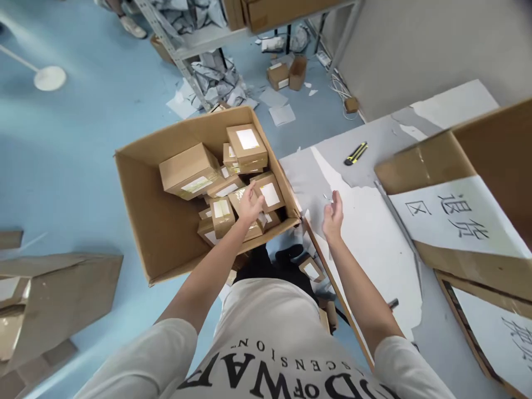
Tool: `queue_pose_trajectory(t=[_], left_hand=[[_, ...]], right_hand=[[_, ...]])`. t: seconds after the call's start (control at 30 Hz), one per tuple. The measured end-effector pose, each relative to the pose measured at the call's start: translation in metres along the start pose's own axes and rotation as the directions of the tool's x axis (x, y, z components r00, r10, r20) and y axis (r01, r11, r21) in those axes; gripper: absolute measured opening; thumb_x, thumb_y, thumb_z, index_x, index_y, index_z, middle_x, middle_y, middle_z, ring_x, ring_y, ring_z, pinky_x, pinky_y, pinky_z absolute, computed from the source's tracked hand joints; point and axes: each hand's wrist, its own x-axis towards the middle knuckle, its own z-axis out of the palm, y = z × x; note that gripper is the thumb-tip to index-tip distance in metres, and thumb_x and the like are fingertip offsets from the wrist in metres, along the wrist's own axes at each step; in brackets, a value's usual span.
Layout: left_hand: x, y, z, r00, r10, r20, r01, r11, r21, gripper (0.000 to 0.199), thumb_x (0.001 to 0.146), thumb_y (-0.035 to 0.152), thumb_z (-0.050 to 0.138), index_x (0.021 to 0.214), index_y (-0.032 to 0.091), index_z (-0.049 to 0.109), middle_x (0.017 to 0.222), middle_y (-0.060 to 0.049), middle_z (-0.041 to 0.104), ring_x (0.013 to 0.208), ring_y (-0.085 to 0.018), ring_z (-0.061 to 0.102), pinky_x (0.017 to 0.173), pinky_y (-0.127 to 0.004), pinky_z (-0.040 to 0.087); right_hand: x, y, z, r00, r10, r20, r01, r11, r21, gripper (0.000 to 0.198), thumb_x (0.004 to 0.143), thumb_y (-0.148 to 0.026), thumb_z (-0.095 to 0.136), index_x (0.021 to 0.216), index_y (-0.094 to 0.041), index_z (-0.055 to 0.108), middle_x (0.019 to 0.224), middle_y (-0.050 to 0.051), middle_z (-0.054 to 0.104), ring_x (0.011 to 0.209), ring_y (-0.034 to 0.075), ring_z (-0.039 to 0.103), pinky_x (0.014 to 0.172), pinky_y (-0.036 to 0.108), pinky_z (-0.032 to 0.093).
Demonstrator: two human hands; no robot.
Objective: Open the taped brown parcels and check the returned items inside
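Note:
A large open cardboard carton (160, 235) holds several small taped boxes with white labels. My left hand (250, 206) reaches inside, its fingers and thumb at the left edge of a small cardboard box (269, 193); part of the grip is hidden. Close beside the hand are another small box (221, 217) and a larger box (190, 170). My right hand (333, 217) is raised over the table, right of the carton, empty, with its fingers stretched and thumb apart. Beyond it a yellow-and-black utility knife (356, 153) lies on the table.
The white-topped table (366, 244) carries large cartons (432, 166) with handwritten paper signs along its right. A metal shelf (208, 40) stands ahead, with grey packaging and paper scraps on the floor. Another open carton (75, 288) is at left. A person's shoe (133, 26) shows top left.

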Motion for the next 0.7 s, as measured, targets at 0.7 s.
queue_pose_trajectory(t=[0.7], left_hand=[[0.203,-0.137,-0.046,0.94,-0.338,-0.043,0.325,0.926,-0.192,0.078,0.08,0.046,0.069,0.146,0.02,0.034,0.151,-0.009,0.04,0.146,-0.027,0.024,0.12,-0.041,0.02]], right_hand=[[0.121,0.022,0.306,0.895,0.225,0.385,-0.327,0.918,0.225,0.089,0.085,-0.073,0.037,0.153,-0.018,0.015,0.156,0.011,0.027,0.144,0.023,0.027,0.118,0.047,0.024]])
